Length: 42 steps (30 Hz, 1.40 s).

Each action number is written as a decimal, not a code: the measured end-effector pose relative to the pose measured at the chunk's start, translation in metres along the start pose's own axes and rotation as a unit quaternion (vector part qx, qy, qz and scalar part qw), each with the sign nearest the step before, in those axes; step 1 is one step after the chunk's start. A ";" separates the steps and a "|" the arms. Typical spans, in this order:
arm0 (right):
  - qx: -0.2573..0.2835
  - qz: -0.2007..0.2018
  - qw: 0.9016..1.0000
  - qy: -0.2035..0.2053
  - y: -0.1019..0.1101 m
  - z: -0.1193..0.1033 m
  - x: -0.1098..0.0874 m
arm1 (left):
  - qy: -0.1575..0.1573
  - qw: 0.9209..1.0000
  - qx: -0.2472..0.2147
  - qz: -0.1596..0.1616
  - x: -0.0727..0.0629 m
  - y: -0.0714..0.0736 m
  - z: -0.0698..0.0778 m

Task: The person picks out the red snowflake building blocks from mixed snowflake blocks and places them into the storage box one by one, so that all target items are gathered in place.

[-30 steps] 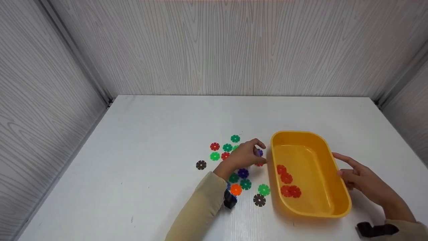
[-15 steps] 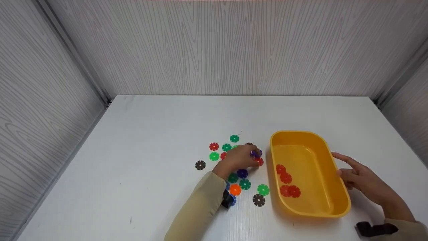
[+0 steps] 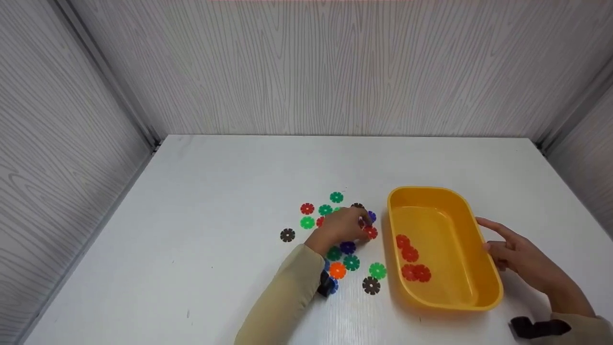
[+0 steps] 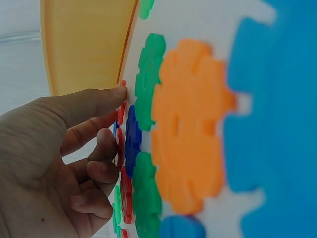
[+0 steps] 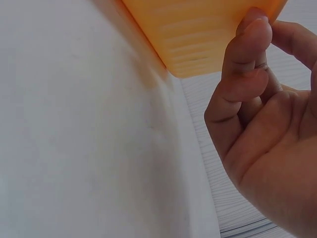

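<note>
My left hand (image 3: 340, 224) reaches over a group of flower-shaped plastic discs, its thumb and index finger pinching a red disc (image 3: 371, 233) at the table. In the left wrist view, the thumb (image 4: 94, 104) meets that disc's edge while the other fingers curl inward. A purple disc (image 3: 372, 217) lies just beyond the fingertips; a dark blue disc (image 3: 348, 247) is beside the hand. At the right, my right hand (image 3: 522, 258) touches the outer side and rim of a yellow tray (image 3: 489, 268) with index finger and thumb; its remaining fingers bend loosely. Several red discs (image 3: 410, 254) lie inside the tray.
Around the left forearm lie more discs: orange (image 3: 337, 270), brown (image 3: 371, 285), light green (image 3: 378, 270) and dark green (image 3: 336, 197). Another brown disc (image 3: 288, 235) sits farther left. A pale wood-grain panel (image 3: 306, 67) stands along the back of the white table (image 3: 215, 191).
My left hand has shifted slightly left and down from the tray's edge onto the red disc, its fingers drawing together. The right hand and the tray have stayed in place.
</note>
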State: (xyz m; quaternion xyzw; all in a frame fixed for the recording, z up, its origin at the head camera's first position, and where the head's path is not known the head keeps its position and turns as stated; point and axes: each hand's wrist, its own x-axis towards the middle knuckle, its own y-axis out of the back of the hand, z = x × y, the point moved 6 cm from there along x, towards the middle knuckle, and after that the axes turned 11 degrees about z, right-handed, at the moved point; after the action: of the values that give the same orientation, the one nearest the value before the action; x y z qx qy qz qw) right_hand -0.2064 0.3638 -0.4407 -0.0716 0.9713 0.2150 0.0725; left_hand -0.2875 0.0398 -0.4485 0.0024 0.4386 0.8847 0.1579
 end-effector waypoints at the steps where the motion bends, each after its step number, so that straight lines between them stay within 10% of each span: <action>1: 0.002 0.001 1.000 0.000 0.000 0.000 0.000 | 0.001 1.000 -0.001 0.000 0.000 0.000 0.000; 14: 0.010 -0.001 1.000 0.017 0.000 -0.001 -0.001 | 0.020 1.000 0.010 0.001 -0.001 0.000 0.003; 34: -0.008 -0.002 1.000 0.005 0.001 0.003 0.002 | -0.040 0.999 0.023 -0.002 -0.004 -0.002 0.015; 42: 0.009 0.000 1.000 0.012 0.002 -0.001 0.001 | -0.028 0.991 -0.128 -0.019 -0.002 0.005 0.013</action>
State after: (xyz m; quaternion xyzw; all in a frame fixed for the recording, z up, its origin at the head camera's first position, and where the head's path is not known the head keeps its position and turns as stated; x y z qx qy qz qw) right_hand -0.2074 0.3647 -0.4394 -0.0738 0.9740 0.2050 0.0616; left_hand -0.2847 0.0462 -0.4359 -0.0015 0.3176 0.9298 0.1857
